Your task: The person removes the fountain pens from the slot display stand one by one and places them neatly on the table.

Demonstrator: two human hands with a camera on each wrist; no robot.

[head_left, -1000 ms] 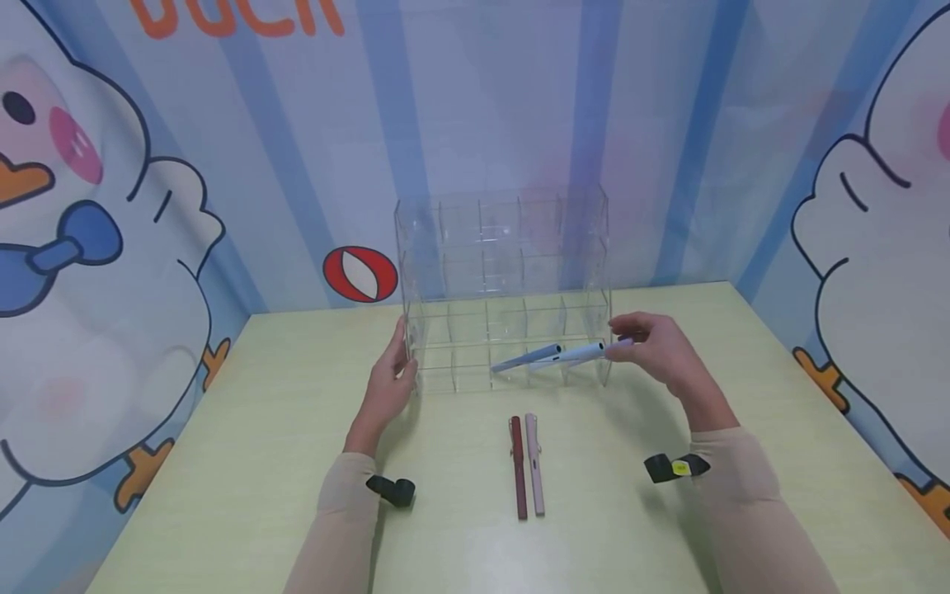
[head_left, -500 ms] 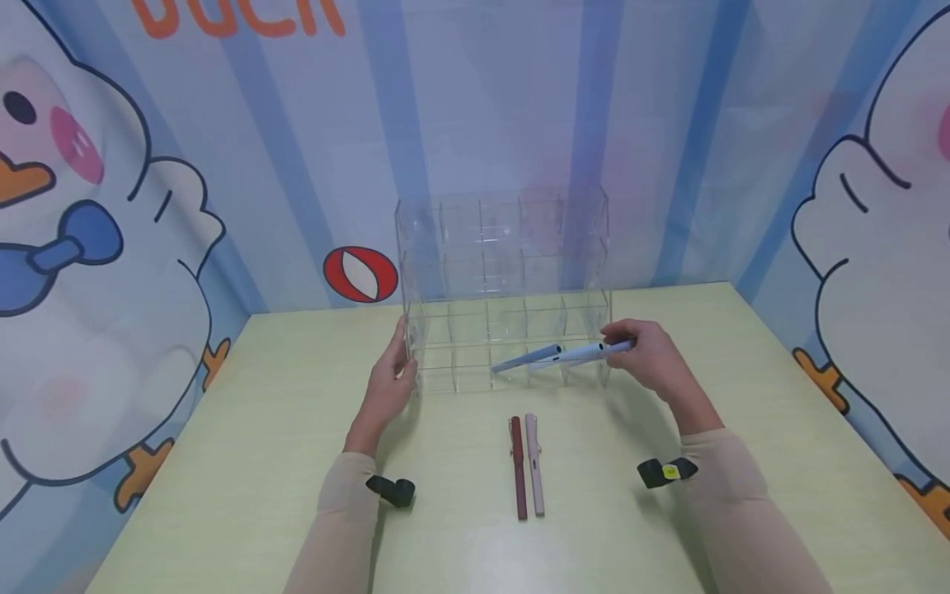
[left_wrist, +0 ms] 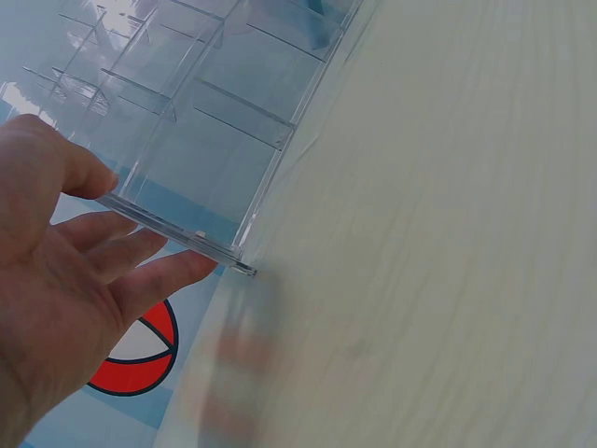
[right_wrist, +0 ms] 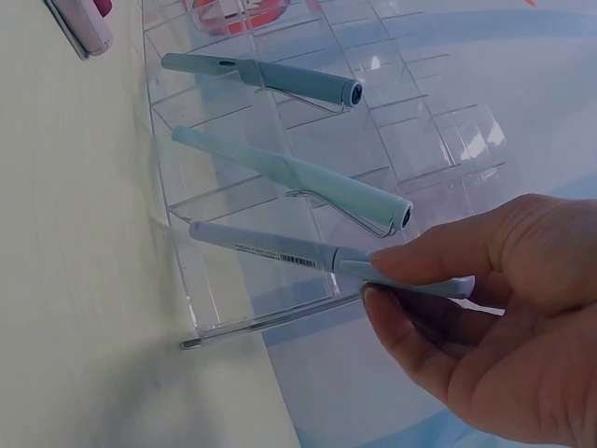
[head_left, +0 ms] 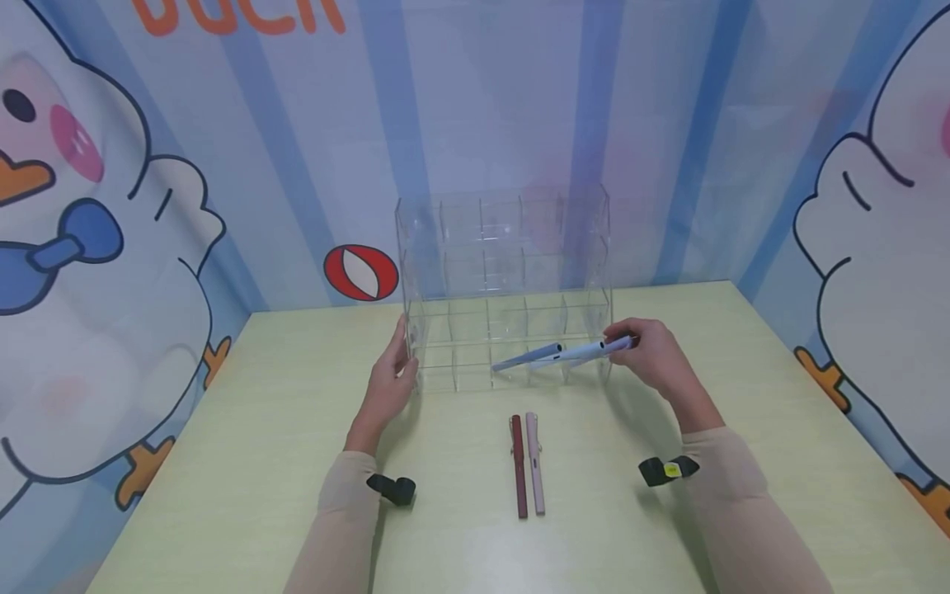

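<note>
A clear acrylic rack (head_left: pixel 507 308) with tiers of compartments stands upright on the table. My left hand (head_left: pixel 386 384) grips its left side panel, thumb in front and fingers behind, as the left wrist view shows. Between the thumb and fingers of my right hand (head_left: pixel 653 355) is the cap end of a pale blue-lavender pen (right_wrist: pixel 266 245). Its other end reaches into the right end compartment of the lowest tier. Beside it a light blue pen (right_wrist: pixel 289 173) and a darker blue pen (right_wrist: pixel 270 77) lean in the same tier, caps tilted up to the right.
On the table (head_left: pixel 282 511) in front of the rack lie a dark red pen (head_left: pixel 519 470) and a pale pink pen (head_left: pixel 535 466), side by side. A printed cartoon backdrop (head_left: pixel 490 99) rises right behind the rack.
My right hand has shifted slightly left and down, closer to the rack, and its grip on the pen has changed a little. My left hand stays on the rack's side.
</note>
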